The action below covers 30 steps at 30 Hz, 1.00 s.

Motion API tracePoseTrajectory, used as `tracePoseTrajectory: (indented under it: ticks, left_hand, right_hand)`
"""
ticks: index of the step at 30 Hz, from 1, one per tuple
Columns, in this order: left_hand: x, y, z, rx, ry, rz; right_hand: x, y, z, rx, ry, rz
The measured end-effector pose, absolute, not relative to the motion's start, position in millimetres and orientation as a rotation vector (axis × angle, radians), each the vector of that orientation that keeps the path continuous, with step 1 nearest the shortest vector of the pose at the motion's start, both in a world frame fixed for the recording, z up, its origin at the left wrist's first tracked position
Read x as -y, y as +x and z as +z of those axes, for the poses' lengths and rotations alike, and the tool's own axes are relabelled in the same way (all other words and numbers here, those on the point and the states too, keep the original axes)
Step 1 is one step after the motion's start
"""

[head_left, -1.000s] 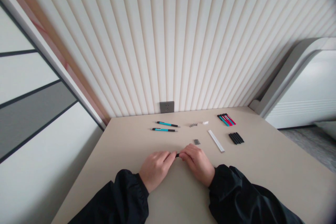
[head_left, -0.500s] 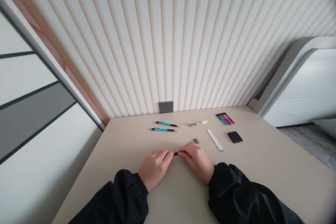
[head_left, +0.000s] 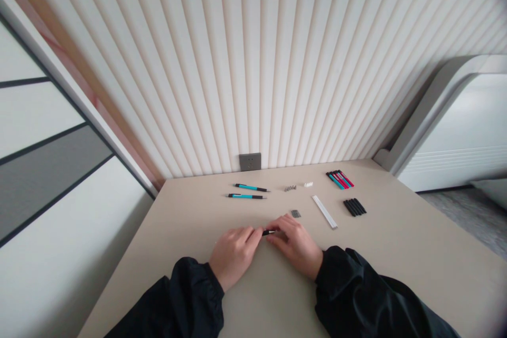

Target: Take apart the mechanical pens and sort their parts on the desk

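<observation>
Between my two hands is a pen; its black grip and a pale pointed tip show, and the rest is covered by fingers. My left hand is closed around its body. My right hand has thumb and fingers curled about the tip end. Just past the right fingertips lies a small set of grey metal parts. Further back, two blue-and-black pens lie side by side, pointing right.
Small springs and white pieces lie near the back. White refill tubes are right of my hands. Beyond them are black grips and several blue and red pen barrels. A dark socket sits on the ribbed wall.
My right thumb and fingers have shifted slightly left and spread a little around the tip, so more of the pen's pointed end shows. My left hand stays nearly still.
</observation>
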<state>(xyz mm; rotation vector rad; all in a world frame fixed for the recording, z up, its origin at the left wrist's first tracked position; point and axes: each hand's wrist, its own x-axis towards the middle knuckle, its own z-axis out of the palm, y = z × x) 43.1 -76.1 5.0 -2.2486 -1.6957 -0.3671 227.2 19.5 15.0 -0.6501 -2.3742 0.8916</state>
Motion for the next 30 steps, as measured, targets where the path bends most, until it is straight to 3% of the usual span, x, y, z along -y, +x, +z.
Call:
tracePoseTrajectory:
  ticks: [21,30]
  left_hand:
    - [74.8,43.9,5.8,1.781,-2.210,-0.353]
    - [74.3,46.1,11.4,1.760,-2.205,-0.379]
  right_hand:
    - [-22.6,227.6,8.9,2.294,-0.629,0.779]
    - [-78.2,245.8,10.3,2.264,-0.903,0.356]
